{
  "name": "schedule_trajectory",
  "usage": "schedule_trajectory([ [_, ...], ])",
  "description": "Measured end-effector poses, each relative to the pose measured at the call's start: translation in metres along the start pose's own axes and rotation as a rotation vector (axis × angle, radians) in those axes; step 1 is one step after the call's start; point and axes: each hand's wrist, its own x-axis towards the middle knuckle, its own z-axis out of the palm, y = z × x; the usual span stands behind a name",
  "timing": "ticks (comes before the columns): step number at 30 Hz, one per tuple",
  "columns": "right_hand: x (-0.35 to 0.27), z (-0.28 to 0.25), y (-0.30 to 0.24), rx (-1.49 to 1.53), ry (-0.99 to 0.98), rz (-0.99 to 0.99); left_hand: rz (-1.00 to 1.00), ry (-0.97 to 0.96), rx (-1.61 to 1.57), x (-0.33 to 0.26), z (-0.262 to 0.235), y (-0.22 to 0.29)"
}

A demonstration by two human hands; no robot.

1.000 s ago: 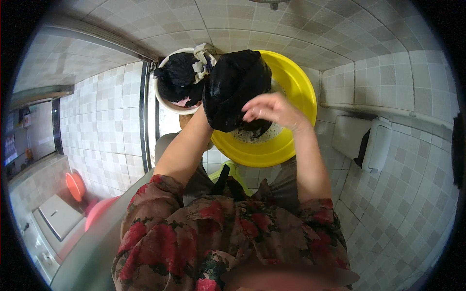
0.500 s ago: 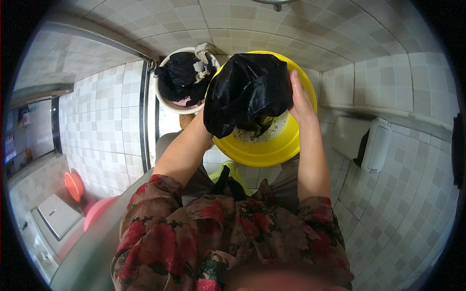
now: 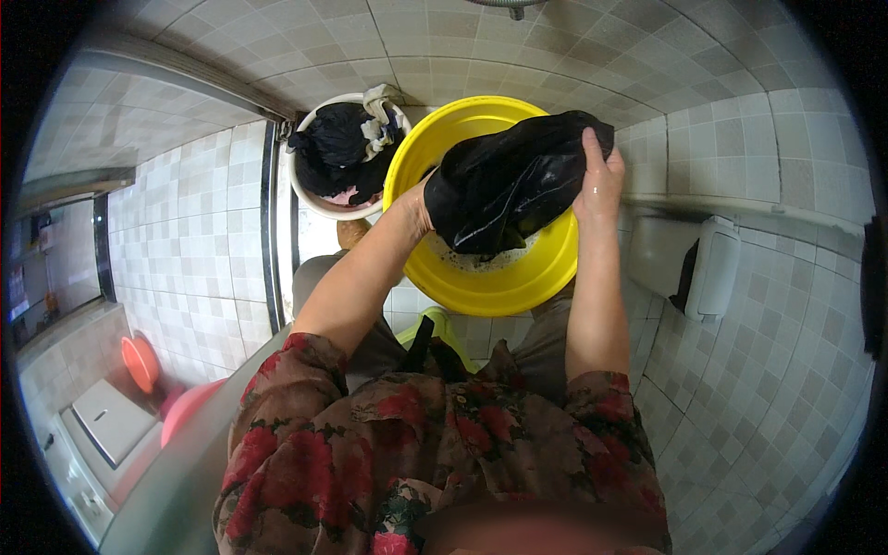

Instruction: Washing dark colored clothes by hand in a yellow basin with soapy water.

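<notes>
A wet, shiny black garment (image 3: 518, 180) is stretched over a yellow basin (image 3: 435, 298); I cannot tell what kind of garment it is. My right hand (image 3: 600, 178) grips its far right end, thumb on top, just past the basin's right rim. At the garment's left end, my left hand (image 3: 424, 202) reaches in or under the cloth, so its fingers are hidden. Below the cloth, sudsy water (image 3: 486, 261) shows in the basin.
Left of the basin stands a white tub (image 3: 298, 176) heaped with dark clothes (image 3: 338, 139) and a pale cloth (image 3: 381, 120). A white box-like fixture (image 3: 714, 268) is at the right by the tiled wall. Far left are an orange basin (image 3: 140, 363) and a pink one (image 3: 190, 412).
The black garment has swung to the right and been drawn out lengthwise. My right hand moved right and now grips its end, where before it lay flat against the side.
</notes>
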Motion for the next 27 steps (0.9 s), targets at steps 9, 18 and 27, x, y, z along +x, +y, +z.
schedule_trajectory([
  [9,-0.023,0.021,-0.012,-0.195,-0.081,0.020,-0.057,-0.017,-0.175,0.003,0.018,-0.012],
  [18,-0.020,0.038,0.037,-1.042,0.146,-0.252,-0.180,0.623,0.386,0.002,0.045,-0.076],
  [27,-0.052,0.063,0.060,-1.011,-0.022,-0.295,0.061,0.657,0.616,0.010,-0.008,-0.060],
])
